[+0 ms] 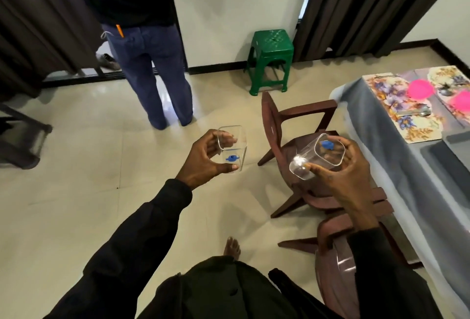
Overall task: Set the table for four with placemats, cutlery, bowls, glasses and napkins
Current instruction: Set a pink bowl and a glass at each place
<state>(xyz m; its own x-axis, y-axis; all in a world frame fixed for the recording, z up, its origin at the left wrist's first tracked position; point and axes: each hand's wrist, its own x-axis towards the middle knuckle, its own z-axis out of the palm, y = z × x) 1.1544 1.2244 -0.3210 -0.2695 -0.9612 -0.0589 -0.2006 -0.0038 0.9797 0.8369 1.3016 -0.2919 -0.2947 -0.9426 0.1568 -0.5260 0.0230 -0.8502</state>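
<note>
Cream-tiled room with a grey-clothed table (pixel 368 115) off to the right; glassware in transit.

The left hand (pixel 208 159) wraps fingers and thumb round an upright clear square-sided tumbler (pixel 232 149) with a blue mark at its base. The right hand (pixel 343 173) grips a second clear square-sided tumbler (pixel 311 158), tipped so its long axis slants, base down-left and mouth up-right. Both tumblers are in the air over the floor, not yet at the table. It lies right of and ahead of both hands and already carries floral placemats (pixel 381 90), round pink bowls (pixel 421 89) and a metal spoon (pixel 424 112). The right hand is the nearer. Brown plastic chairs (pixel 272 118) stand between it and the table edge, so its tumbler probably goes down first, once righted and carried past the chair backs.
</note>
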